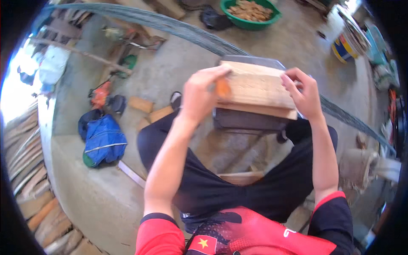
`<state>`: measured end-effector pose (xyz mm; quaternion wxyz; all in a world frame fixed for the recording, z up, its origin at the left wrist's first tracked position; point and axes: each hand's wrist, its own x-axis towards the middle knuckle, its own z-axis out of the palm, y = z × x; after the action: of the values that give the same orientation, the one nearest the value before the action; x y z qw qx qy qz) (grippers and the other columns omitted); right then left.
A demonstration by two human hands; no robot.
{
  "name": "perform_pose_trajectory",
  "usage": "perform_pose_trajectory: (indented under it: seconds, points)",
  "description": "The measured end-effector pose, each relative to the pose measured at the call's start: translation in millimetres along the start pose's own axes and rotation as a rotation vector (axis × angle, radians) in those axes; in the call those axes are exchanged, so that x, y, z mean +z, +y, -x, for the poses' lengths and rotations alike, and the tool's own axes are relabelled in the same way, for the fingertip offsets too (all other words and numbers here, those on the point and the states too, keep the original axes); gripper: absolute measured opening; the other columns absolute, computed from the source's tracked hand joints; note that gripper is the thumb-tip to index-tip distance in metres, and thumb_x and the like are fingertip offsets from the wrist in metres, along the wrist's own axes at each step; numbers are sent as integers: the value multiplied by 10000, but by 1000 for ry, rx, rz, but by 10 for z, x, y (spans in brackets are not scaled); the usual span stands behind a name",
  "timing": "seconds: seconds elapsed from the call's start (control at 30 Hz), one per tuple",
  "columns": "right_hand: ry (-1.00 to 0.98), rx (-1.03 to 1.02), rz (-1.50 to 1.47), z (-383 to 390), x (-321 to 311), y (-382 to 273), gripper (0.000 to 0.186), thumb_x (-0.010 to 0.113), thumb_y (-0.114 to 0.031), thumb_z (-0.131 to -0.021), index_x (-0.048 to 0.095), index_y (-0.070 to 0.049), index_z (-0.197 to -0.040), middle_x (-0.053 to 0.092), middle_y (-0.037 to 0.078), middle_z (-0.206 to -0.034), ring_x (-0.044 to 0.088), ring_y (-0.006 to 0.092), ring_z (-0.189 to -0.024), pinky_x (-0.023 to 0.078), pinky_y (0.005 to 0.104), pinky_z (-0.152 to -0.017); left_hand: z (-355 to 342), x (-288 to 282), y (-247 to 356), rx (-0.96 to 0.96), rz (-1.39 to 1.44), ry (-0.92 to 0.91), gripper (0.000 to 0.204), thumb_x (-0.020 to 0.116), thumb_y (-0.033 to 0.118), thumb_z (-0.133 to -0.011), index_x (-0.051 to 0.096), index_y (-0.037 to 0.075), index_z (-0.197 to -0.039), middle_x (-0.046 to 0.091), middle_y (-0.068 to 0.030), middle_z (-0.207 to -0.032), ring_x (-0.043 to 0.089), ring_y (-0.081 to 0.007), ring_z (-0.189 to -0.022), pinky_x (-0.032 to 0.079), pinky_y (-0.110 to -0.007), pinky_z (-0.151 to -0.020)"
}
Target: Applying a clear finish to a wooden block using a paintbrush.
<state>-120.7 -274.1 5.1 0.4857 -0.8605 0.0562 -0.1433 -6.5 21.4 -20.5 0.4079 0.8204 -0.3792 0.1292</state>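
A pale wooden block [255, 83] lies on a dark stool or box [250, 121] between my knees. It looks like two boards, one on the other. My left hand [199, 92] is at the block's left end, fingers closed around a small orange object [222, 88]. Motion blurs that object, so its kind is unclear. At the right end, my right hand [302, 91] has its fingers curled and thumb close to the fingertips, by the wood's upper corner. Whether anything small sits in that pinch is hidden.
A bluish hammock-like band [170, 26] stretches across beyond the stool. Wooden blocks [141, 104], a blue bag [105, 138] and an orange tool [100, 95] lie left. A green basin of wood pieces [248, 24] stands far off; a bucket [343, 49] stands far right.
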Motion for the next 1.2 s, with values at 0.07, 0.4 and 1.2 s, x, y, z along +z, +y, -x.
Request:
perform_pose_trajectory:
  seconds: [0.07,0.4,1.2]
  points:
    - [-23,8,-12,-23,95,-87,200,700,-202,-1032,726,-4,-1033,724,21,-840,625,65,-760,465,243,-624,28,-3,-71,97,5,-31,383,750,19,-848,789,74,-1224,773,-161,-1245,724,-322,-1211,553,-416,-1064]
    - [-87,-21,47,-36,143,-159,171,705,-174,-1013,710,-4,-999,730,52,-830,646,113,-732,490,281,-627,48,-140,313,-296,307,-395,256,775,249,-985,803,136,-1213,783,-125,-921,725,-252,-777,559,-352,-762]
    - [-112,-84,40,43,74,-123,145,716,-145,-993,725,-1,-987,725,51,-865,617,124,-730,488,282,-637,-83,5,174,-109,71,-74,310,765,110,-935,777,106,-1245,761,-120,-1191,722,-336,-1087,579,-401,-952]
